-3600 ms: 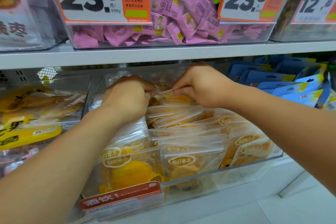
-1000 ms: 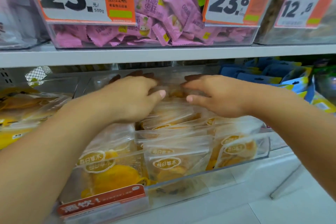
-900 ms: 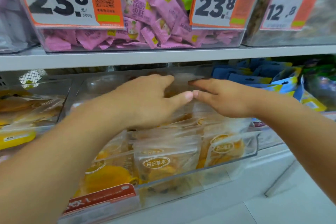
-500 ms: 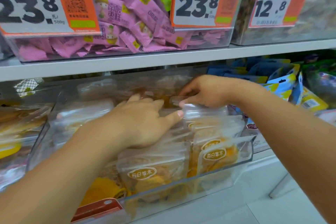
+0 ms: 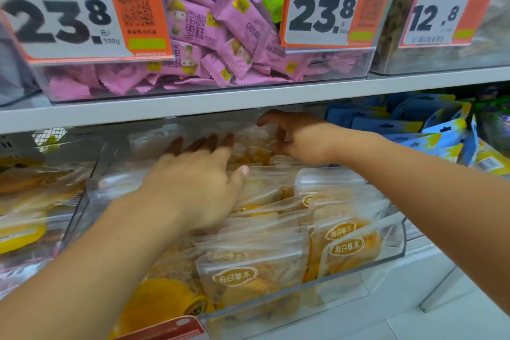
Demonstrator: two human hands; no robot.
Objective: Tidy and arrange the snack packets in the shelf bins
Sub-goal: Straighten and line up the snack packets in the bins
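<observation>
Risk: the front row of dried-fruit packets (image 5: 248, 276) at lower centre leans on the low front wall of the clear bin (image 5: 392, 254); a shove from behind could tip packets over it. The left hand (image 5: 198, 185), centre frame, lies flat on the stack with fingers (image 5: 204, 143) spread and straight. The right hand (image 5: 300, 138), upper centre, curls round a rear packet; whether it pinches cannot be told. The shelf board (image 5: 193, 105) just above restricts lifting room. Blue packets (image 5: 408, 130) at right and pink sweets (image 5: 220, 36) above stand clear
</observation>
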